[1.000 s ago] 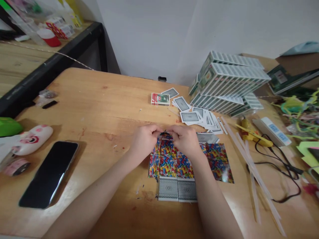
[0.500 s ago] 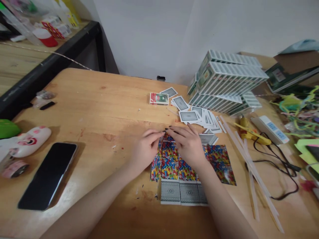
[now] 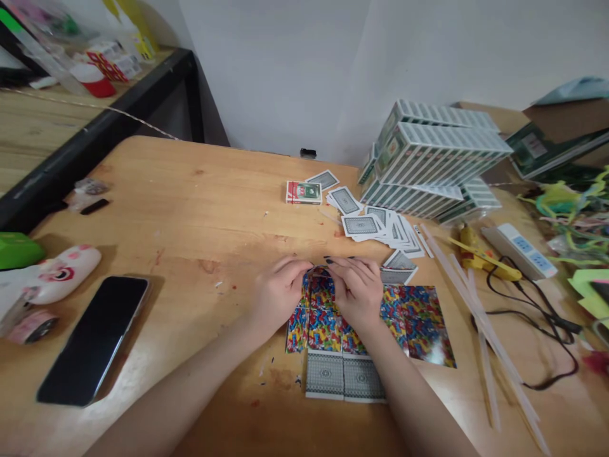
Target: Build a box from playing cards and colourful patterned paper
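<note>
A glossy sheet with a busy red, blue and yellow pattern [image 3: 428, 327] lies in front of me, marked by straight lines into card-sized panels. Along its near edge are grey-backed playing cards [image 3: 324, 374], partly covered by my right forearm. My left hand [image 3: 281, 289] is closed in a pinch at the sheet's far left edge. Opposite it, my right hand [image 3: 358, 292] curls over the same far edge, thumb against fingers. Between the hands the edge looks lifted and bent; exactly what lies under the fingertips is hidden. More grey cards [image 3: 398, 270] lie just beyond my right hand.
Loose cards [image 3: 360, 225] and a card box [image 3: 303, 192] lie farther back. Stacked card boxes [image 3: 442, 152] stand back right. Clear glue sticks [image 3: 485, 336], a yellow glue gun [image 3: 480, 254] and a power strip [image 3: 521, 251] are at right, a phone [image 3: 95, 339] at left.
My right hand's fingers, more spread before, have curled in and drawn closer together at the sheet's far edge. My left hand keeps its pinch. The whole view has shifted slightly.
</note>
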`<action>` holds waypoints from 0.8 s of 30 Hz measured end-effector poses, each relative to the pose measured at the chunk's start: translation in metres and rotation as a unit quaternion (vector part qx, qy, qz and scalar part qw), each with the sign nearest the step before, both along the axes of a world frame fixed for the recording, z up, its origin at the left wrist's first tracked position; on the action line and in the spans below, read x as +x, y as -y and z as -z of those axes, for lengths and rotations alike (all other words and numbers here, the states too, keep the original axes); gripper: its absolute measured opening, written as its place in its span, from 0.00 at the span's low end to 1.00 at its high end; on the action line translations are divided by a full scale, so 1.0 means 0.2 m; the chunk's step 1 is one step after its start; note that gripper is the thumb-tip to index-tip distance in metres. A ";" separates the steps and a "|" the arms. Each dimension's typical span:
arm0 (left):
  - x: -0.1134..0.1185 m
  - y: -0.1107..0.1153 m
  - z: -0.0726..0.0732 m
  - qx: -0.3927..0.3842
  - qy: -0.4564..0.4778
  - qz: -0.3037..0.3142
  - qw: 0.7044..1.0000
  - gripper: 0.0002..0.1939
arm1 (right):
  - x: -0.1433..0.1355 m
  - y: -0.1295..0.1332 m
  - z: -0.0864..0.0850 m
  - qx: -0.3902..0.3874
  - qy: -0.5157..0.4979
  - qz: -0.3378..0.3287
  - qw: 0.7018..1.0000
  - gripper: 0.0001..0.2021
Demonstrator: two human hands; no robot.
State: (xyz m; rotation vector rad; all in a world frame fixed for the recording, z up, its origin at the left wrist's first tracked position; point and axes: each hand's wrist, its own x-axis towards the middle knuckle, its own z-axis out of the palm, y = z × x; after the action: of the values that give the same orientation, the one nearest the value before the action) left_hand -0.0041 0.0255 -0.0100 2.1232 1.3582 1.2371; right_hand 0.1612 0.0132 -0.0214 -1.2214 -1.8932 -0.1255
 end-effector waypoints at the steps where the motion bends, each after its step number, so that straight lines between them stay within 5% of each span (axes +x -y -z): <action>1: 0.00 0.00 0.00 0.007 -0.008 0.000 1.000 0.11 | 0.00 0.00 0.00 0.004 -0.002 0.003 1.000 0.10; 14: -0.01 0.01 -0.04 0.070 -0.125 0.034 0.989 0.15 | -0.02 0.02 0.00 -0.003 -0.027 0.020 0.999 0.10; 24: -0.03 -0.05 -0.02 -0.052 -0.038 0.103 0.993 0.15 | -0.02 0.02 0.00 -0.011 -0.028 0.019 0.999 0.09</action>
State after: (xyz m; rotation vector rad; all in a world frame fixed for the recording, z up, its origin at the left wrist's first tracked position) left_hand -0.0110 0.0350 -0.0050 2.1923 1.1697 0.9920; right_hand 0.1572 0.0097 -0.0208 -1.2640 -1.8276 -0.0905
